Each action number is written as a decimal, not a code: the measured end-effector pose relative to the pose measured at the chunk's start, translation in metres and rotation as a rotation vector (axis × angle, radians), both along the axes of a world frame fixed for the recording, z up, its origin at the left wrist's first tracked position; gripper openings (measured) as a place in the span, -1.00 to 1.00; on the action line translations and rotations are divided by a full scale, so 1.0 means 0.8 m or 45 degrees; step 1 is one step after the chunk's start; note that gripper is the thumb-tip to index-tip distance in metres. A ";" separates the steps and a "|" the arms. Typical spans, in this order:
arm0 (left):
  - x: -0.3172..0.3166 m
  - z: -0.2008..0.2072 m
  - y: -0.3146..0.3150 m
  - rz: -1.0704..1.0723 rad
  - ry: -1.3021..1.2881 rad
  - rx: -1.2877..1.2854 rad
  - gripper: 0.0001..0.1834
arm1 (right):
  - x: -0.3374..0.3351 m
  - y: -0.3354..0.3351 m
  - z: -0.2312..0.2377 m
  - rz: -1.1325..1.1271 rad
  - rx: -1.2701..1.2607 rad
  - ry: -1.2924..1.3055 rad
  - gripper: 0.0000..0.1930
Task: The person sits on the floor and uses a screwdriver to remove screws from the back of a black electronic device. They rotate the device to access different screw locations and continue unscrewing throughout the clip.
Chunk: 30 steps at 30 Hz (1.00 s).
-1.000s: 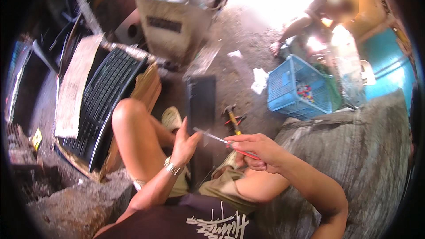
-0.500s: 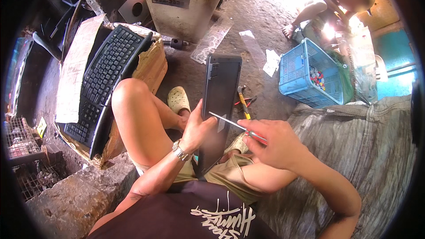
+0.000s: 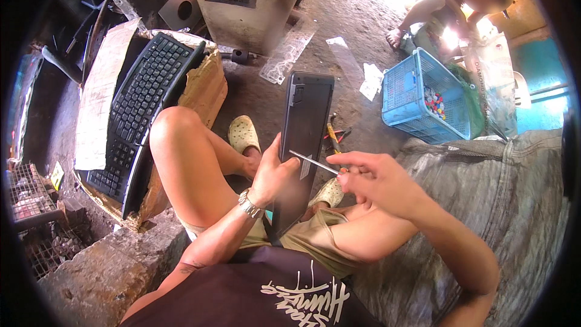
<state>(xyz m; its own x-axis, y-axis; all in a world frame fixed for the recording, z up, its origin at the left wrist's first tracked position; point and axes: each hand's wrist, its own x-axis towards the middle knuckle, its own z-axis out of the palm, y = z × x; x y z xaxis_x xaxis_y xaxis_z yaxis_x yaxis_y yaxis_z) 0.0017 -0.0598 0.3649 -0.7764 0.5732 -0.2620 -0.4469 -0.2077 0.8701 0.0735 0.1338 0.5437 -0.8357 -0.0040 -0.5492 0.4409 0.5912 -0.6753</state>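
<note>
A long black keyboard [image 3: 310, 106] stands tilted between my knees, its underside with a fold-out foot and a small label facing me. My left hand [image 3: 270, 175], with a metal watch at the wrist, grips its left edge, the thumb lying across the back. In my right hand [image 3: 387, 186] is a screwdriver [image 3: 313, 162]. Its thin shaft points up and left over the keyboard's back, near my left thumb. Fingers cover most of the screwdriver's handle. Whether the tip touches the casing I cannot tell.
Another black keyboard [image 3: 145, 94] lies on a cardboard box [image 3: 209, 88] to my left. Beyond my feet are a hammer [image 3: 331, 135] and red-handled pliers [image 3: 344, 134]. A blue crate [image 3: 402, 100] holds colourful caps; a person [image 3: 426, 9] sits behind it. A large sack [image 3: 460, 218] lies right.
The fingers of my right hand have shifted around the screwdriver's handle, hiding more of it, and the index finger is straighter. The keyboard's top end has tipped slightly to the right.
</note>
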 end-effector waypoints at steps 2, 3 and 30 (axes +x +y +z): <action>0.001 -0.001 -0.004 0.018 0.031 -0.019 -0.33 | -0.006 0.010 -0.001 -0.597 -0.594 -0.524 -0.46; 0.002 -0.002 -0.004 0.012 0.073 -0.051 -0.33 | -0.009 0.014 -0.004 -0.545 -0.589 -0.660 -0.47; 0.005 -0.022 0.003 0.050 0.023 0.033 -0.37 | 0.010 -0.008 0.007 0.051 0.301 0.536 -0.72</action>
<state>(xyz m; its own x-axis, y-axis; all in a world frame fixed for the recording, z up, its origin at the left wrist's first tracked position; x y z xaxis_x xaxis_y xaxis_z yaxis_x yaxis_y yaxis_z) 0.0056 -0.0575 0.3476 -0.8030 0.5486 -0.2331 -0.4221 -0.2473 0.8722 0.0815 0.1272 0.5490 -0.9873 0.0438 -0.1529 0.1322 0.7608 -0.6354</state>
